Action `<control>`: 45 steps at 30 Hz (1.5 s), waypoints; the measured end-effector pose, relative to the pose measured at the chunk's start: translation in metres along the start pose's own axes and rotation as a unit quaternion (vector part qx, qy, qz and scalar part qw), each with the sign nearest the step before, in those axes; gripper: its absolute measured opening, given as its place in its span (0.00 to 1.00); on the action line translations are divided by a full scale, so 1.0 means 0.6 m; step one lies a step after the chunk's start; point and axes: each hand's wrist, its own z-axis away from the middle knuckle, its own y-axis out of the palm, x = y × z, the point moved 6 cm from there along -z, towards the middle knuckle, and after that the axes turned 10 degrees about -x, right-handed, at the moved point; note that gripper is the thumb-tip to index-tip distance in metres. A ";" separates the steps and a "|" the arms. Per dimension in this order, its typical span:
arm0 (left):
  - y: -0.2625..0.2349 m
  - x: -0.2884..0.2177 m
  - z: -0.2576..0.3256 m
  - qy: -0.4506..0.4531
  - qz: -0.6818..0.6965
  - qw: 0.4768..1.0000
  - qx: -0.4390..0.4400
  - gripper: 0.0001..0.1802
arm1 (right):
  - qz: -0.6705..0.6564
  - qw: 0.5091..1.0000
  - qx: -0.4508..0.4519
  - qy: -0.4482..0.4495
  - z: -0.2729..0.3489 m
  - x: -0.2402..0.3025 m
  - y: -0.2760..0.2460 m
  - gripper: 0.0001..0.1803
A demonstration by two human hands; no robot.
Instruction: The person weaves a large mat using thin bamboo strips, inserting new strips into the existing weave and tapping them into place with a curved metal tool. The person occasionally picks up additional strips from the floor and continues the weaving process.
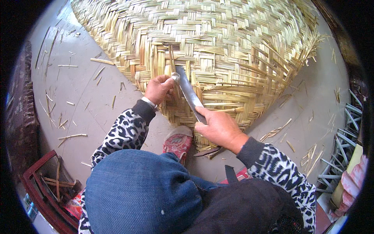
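Observation:
A wide woven reed mat (171, 27) fills the far part of the view and narrows to a corner near me. My left hand (159, 90) is closed in a pinch at the mat's left side, around a thin brown reed strip (171, 58). Something white is wrapped about its thumb tip. My right hand (221, 128) grips the near end of a long metal knife (188, 90). The blade slants up and left over the weave, its far end beside my left thumb. Whether the blade touches the strip, I cannot tell. The knife's handle is hidden in my fist.
Loose reed ends (269, 72) stick out on the mat's right side. Reed scraps (72, 136) litter the grey floor. My red patterned shoe (178, 144) is by the near corner. A dark red wooden frame (43, 191) stands lower left; a grey metal rack (343, 142) is at right.

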 end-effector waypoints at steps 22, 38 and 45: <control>-0.006 -0.032 -0.028 0.016 -0.280 0.960 -0.006 0.19 | 0.101 0.990 -0.082 -0.054 -0.055 0.007 0.030 0.28; -0.018 -0.039 -0.028 0.054 -0.096 0.994 -0.015 0.17 | -0.112 0.993 0.048 -0.003 0.113 -0.054 -0.121 0.33; 0.040 -0.048 -0.003 0.037 -0.153 0.984 0.089 0.18 | -0.430 0.896 0.109 0.036 0.107 -0.038 -0.062 0.32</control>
